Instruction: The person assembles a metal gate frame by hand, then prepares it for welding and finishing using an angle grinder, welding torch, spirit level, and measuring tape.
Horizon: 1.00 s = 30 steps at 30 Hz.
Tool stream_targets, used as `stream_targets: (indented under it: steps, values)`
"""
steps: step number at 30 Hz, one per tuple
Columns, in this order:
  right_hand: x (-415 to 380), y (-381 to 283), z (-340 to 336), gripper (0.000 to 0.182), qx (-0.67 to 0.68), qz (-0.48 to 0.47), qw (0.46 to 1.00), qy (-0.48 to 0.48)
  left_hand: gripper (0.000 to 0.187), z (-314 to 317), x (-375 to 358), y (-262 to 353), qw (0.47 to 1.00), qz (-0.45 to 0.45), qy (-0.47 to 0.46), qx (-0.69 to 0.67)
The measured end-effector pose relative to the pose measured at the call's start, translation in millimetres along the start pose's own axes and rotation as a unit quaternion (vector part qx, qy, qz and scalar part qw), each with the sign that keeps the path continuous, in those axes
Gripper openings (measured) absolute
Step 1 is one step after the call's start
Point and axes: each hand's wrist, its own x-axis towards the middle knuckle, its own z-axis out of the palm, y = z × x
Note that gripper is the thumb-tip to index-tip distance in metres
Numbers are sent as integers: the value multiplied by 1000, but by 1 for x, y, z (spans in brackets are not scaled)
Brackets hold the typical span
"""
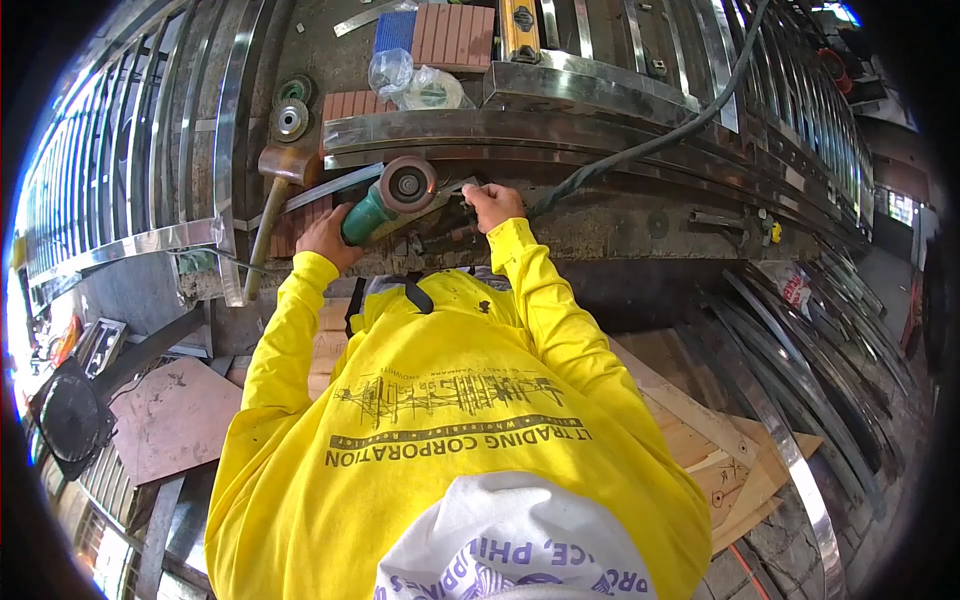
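Observation:
On the left, my left hand (325,236) is wrapped round the green body of an angle grinder (370,214). Its brown disc (409,184) faces up, with an orange glow at its right edge. My right hand (495,207) is closed in a pinch on a small metal piece (470,188), held just right of the disc. A thin metal strip (335,186) runs behind the grinder. Left of it lies a wooden mallet (283,170), its handle pointing toward me.
Long shiny metal bars (560,130) lie across the far side, and a thick dark cable (650,150) crosses them. At the back are a yellow level (520,32), a plastic-wrapped roll (433,90) and a spare round disc (291,119). Wooden boards (720,470) sit at lower right.

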Motion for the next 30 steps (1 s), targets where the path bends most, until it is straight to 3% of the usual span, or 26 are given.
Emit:
stream_targets:
  steps: [30]
  values:
    - [-6,1,10,37,20,-58,997,53,71,-4,-1,5,1000,-19,-21,6]
